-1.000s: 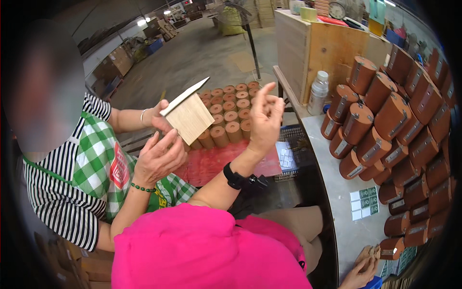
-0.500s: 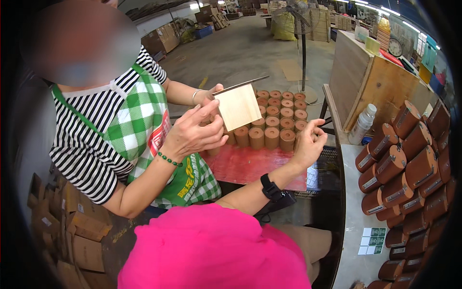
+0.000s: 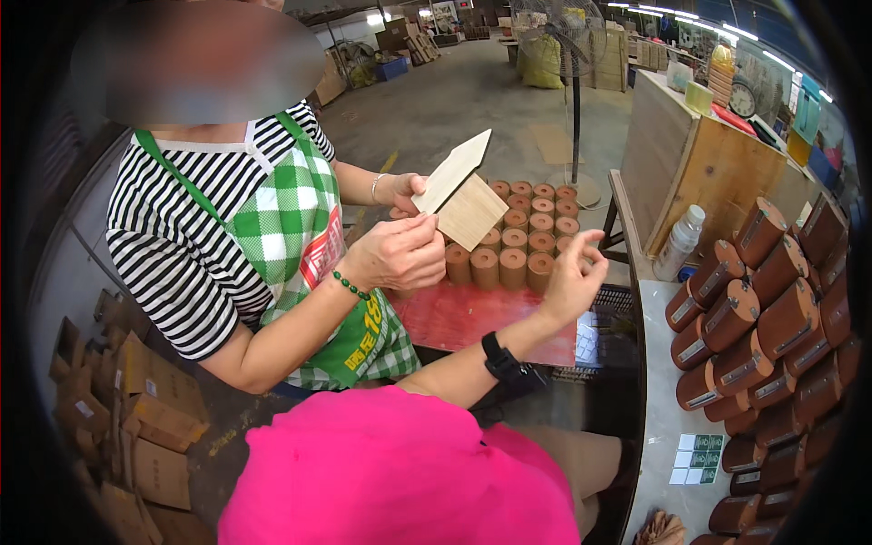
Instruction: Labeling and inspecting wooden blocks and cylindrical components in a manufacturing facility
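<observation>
My left hand, with a black band on its wrist, is raised with loosely bent fingers apart and nothing in it. It is nearest to rows of brown cylinders with small holes in their tops. A tan, finger-like shape at the bottom right edge may be my right hand; too little of it shows to tell. Left of my hand, a co-worker's two hands hold a pale flat wooden piece. It has a pointed board and a squarish board set against it.
The cylinders stand on a red sheet. A bench at right bears stacked brown cylinders, green-and-white labels and a white bottle beside a wooden box. A standing fan is behind; cartons lie at left.
The co-worker has turned the wooden piece, so the pointed board's pale face now shows. The co-worker's near hand has closed at its lower edge. My left hand stays raised, almost unmoved.
</observation>
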Motion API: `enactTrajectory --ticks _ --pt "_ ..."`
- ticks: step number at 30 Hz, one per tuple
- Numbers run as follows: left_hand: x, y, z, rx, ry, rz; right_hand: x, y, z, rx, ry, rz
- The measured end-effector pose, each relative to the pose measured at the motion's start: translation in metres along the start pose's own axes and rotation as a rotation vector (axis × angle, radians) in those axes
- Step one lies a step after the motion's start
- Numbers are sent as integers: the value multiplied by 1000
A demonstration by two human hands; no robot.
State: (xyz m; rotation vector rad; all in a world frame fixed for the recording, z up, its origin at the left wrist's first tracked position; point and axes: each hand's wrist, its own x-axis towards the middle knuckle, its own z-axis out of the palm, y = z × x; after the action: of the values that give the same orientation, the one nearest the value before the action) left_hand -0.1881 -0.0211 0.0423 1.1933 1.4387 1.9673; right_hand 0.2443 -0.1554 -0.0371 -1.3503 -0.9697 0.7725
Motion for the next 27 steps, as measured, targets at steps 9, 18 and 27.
enactTrajectory --ticks 9,18,27 --pt "-70 -1 56 37 -712 -65 -21 -37 55 22 -19 -51" --pt "-148 10 115 -104 -1215 63 -38 -58 90 -73 -360 -43" --pt "-148 17 102 -124 -1305 -84 -37 -47 79 -44 -442 -97"
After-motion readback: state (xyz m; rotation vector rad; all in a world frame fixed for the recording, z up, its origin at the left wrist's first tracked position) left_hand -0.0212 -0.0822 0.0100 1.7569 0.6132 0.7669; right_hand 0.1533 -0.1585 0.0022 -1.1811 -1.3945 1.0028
